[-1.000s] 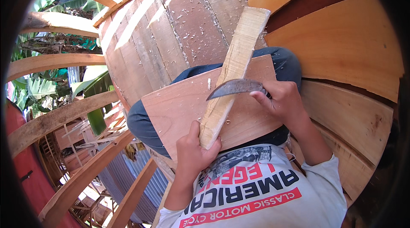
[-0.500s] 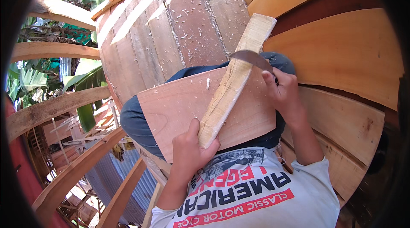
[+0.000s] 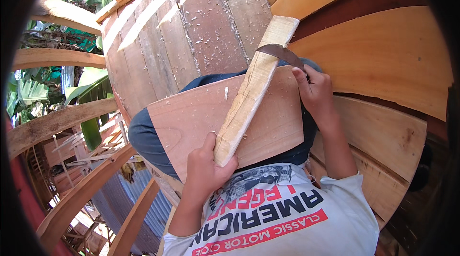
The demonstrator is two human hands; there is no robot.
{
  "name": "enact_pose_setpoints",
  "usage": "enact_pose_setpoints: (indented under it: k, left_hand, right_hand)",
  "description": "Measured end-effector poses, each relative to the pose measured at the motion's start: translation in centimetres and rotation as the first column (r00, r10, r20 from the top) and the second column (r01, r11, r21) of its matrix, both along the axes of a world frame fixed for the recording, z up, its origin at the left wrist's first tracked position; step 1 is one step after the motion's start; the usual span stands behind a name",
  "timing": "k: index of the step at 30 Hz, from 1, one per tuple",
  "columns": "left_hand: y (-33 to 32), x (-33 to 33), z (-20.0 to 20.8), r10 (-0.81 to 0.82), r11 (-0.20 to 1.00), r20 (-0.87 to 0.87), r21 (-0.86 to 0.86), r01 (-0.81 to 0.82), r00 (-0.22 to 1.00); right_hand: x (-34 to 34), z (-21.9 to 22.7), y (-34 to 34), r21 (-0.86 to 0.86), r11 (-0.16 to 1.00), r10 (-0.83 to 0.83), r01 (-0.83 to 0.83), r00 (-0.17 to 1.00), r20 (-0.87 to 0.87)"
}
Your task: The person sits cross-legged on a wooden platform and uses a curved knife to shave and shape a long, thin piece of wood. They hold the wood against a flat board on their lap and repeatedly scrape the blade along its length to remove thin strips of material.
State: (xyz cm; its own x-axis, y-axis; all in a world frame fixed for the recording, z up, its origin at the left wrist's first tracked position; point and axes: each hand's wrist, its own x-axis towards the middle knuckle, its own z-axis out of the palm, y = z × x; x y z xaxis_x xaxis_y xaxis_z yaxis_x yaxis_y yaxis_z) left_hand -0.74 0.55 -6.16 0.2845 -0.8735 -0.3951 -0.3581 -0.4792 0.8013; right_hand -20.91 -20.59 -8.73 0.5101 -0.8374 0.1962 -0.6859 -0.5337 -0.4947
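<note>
My left hand point(image 3: 207, 165) grips the near end of a long pale piece of wood point(image 3: 249, 91), which slants up and away to the right. My right hand point(image 3: 316, 89) is closed around the handle of a curved knife point(image 3: 281, 54). The dark blade lies across the wood's upper part. Most of the handle is hidden in my fist. Under the wood, a flat reddish board point(image 3: 191, 124) rests over my crossed legs, with a small wood chip point(image 3: 226, 93) and a few shavings on it.
Ahead stretches a plank floor point(image 3: 163, 45) scattered with shavings. Wide boards form a wall point(image 3: 378, 52) close on my right. To my left stand open wooden rails point(image 3: 62, 114), with banana leaves point(image 3: 88, 86) and corrugated metal sheets point(image 3: 143, 193) beyond.
The blade has shifted slightly up the wood, toward its far end. The whole scene sits a little farther left in view. Both hands keep their grip.
</note>
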Motion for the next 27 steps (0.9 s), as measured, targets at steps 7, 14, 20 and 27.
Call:
enact_pose_setpoints:
  k: [7,14,20,27]
  left_hand:
    - [0.5,-0.1,0.0,0.014,1.000,-0.019,0.021,-0.014,1.000]
    - [-0.1,0.2,0.0,-0.012,1.000,-0.009,0.022,0.012,1.000]
    - [0.3,0.5,-0.1,-0.031,1.000,-0.044,-0.007,0.030,0.999]
    - [0.0,0.7,-0.2,-0.056,0.998,-0.088,-0.036,0.053,0.995]
  right_hand:
    - [0.6,0.8,-0.9,0.206,0.970,-0.112,0.130,0.989,-0.099]
    - [0.1,0.3,-1.8,0.162,0.979,-0.112,0.124,0.990,-0.084]
    - [0.1,-0.6,2.8,0.027,0.989,0.142,-0.143,0.989,0.048]
    - [-0.6,1.1,2.5,-0.066,0.921,0.380,-0.383,0.924,-0.047]
